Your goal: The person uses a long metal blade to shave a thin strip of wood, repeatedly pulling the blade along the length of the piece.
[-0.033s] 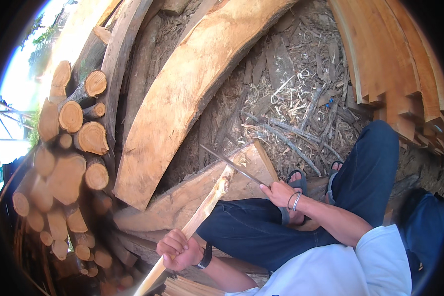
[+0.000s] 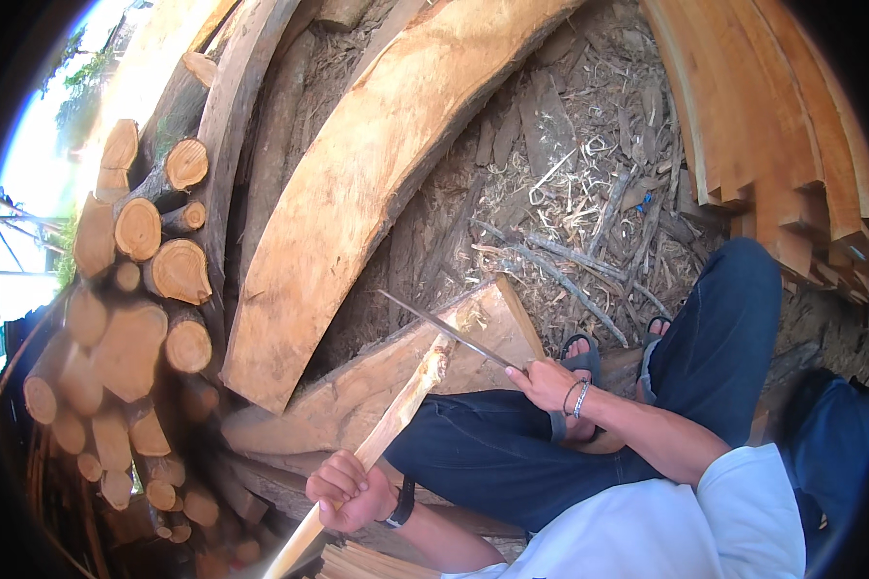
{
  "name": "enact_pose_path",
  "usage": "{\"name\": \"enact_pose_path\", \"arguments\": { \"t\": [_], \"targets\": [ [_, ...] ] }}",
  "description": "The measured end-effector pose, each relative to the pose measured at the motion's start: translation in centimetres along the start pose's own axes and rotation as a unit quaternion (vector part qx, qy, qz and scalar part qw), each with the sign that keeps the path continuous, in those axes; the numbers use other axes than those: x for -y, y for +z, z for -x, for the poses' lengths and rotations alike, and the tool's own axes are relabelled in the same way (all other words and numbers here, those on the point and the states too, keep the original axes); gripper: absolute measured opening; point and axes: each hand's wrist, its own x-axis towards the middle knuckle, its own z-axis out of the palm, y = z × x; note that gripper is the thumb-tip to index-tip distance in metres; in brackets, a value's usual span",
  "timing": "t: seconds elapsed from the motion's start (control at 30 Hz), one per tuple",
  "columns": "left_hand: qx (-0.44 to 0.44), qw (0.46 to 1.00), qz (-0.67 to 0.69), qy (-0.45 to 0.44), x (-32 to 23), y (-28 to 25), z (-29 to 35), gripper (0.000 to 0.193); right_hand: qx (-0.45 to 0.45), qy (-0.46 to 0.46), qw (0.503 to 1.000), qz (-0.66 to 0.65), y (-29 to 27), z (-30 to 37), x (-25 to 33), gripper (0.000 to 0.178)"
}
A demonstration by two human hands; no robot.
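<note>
My left hand [image 2: 350, 490], with a dark watch on the wrist, is closed round a pale, peeled wooden stick [image 2: 391, 420]. The stick slants up and away to the right, its rough, partly cut far end over a flat wooden slab [image 2: 333, 407]. My right hand [image 2: 550, 386], with bracelets at the wrist, grips a long narrow-bladed knife [image 2: 434, 320]. Its blade, seen nearly edge on, points to the upper left and crosses the stick close to its far end. Whether the edge touches the wood, I cannot tell. The handle is mostly hidden in my fingers.
Cut logs [image 2: 179, 270] are stacked at left. A big curved plank [image 2: 357, 174] stretches beyond the slab. Wood shavings [image 2: 589, 164] and thin sticks [image 2: 574, 280] litter the ground. Stacked boards [image 2: 753, 106] stand at far right. My bent legs [image 2: 714, 328] are beside the slab.
My right hand and the knife have shifted slightly left and nearer, the blade sliding a little along its length. My left hand and the stick look the same.
</note>
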Motion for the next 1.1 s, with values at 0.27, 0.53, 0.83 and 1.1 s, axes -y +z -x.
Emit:
{"name": "enact_pose_path", "arguments": {
  "t": [0.27, 0.53, 0.83, 1.1],
  "targets": [
    [0.021, 1.000, 0.008, -0.013, -0.1, -0.3, -0.7, 0.037, 0.006, -0.015, 1.000, -0.004, 0.4, -0.4, 1.1, 0.069],
    [0.098, 0.995, 0.025, -0.018, -0.1, -0.5, -1.0, 0.037, -0.055, 0.006, 0.998, 0.036, -1.3, -0.9, 0.3, 0.073],
    [0.125, 0.991, 0.034, -0.025, 0.2, -0.8, -1.6, 0.035, -0.034, -0.017, 0.998, 0.047, -0.9, -0.5, 0.1, 0.073],
    [0.158, 0.985, 0.057, -0.040, 0.1, -0.8, -1.9, 0.036, -0.014, -0.022, 0.999, 0.024, -0.4, 0.2, 0.5, 0.068]
  ]
}}
